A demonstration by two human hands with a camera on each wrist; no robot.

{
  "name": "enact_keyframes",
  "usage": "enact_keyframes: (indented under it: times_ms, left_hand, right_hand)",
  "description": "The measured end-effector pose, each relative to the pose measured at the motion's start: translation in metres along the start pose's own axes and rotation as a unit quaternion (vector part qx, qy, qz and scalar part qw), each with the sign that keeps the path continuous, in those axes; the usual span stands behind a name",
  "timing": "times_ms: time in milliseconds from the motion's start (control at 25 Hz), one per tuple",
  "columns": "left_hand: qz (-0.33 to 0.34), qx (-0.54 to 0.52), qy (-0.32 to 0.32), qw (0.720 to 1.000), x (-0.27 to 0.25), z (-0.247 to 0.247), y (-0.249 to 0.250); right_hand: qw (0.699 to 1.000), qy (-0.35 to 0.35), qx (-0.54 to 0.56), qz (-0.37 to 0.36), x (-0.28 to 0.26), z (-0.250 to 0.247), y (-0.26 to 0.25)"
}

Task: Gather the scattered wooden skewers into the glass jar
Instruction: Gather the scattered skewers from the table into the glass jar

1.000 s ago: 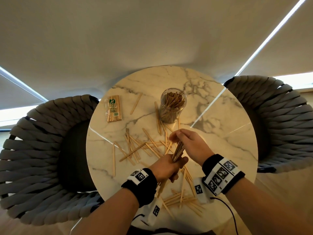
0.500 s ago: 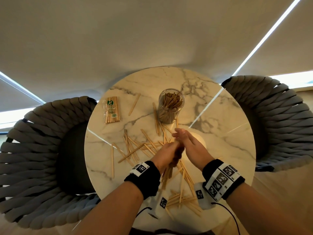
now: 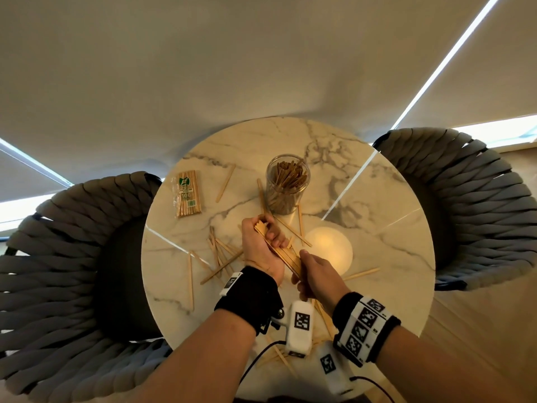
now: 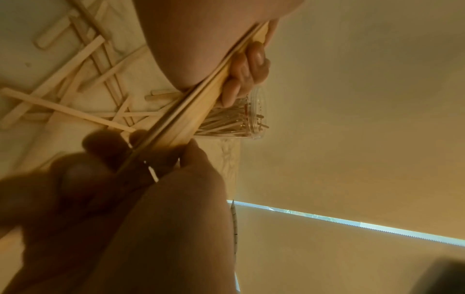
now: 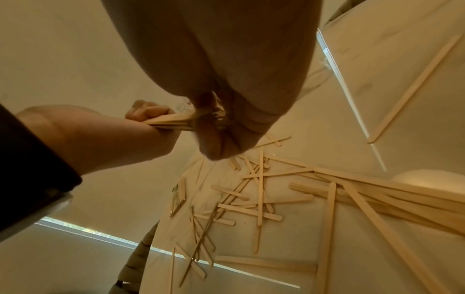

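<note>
Head view: left hand (image 3: pixel 261 251) now grips the skewer bundle (image 3: pixel 286 255) near the glass jar (image 3: pixel 286 184), lifted closer than before; right hand (image 3: pixel 315 279) pinches its tail, ready to load

- Room dim, warm yellow cast in all three views.
- Daylight enters only as thin bright strips along blind edges (image 3: pixel 441 68).
- Round glare spot (image 3: pixel 329 250) on marble table (image 3: pixel 377 257), plus thin streak reflections.
- Head view strongly fisheye; chairs (image 3: pixel 58 271) bend at the edges.
- Left wrist view: near right hand (image 4: pixel 125 208) dark, blurred, in shadow.
- Right wrist view soft, slightly noisy.
</note>
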State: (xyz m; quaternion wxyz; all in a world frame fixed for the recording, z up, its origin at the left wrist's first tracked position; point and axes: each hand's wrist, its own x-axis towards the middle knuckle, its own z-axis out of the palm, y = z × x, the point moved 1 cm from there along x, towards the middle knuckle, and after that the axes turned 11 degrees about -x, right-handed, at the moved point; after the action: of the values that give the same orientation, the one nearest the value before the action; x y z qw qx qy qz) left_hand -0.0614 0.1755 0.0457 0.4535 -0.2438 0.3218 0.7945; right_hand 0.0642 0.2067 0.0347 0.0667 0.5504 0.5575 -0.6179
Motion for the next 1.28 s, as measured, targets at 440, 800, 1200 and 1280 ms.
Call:
enact_keyframes:
  times_ms: [440, 800, 1200, 1280]
  left_hand:
    - [0.018, 0.067, -0.004, 0.998, -0.018, 0.011, -0.013]
    - [0.042, 0.061, -0.029, 0.997, -0.022, 0.016, -0.008]
    - [-0.051, 0.073, -0.067, 0.994, -0.012, 0.010, -0.007]
    - [-0.039, 0.145, -0.094, 0.984, -0.015, 0.007, -0.007]
  right_hand:
    - [0.999, -0.009, 0.047, 0.021, -0.014, -0.001, -0.015]
    - [0.981, 0.091, -0.158, -0.059, -0.007, -0.010, -0.013]
    - [0.988, 0.092, -0.120, -0.028, -0.003, -0.016, 0.001]
    - [0.989, 0.096, -0.109, -0.021, -0.001, -0.020, 0.001]
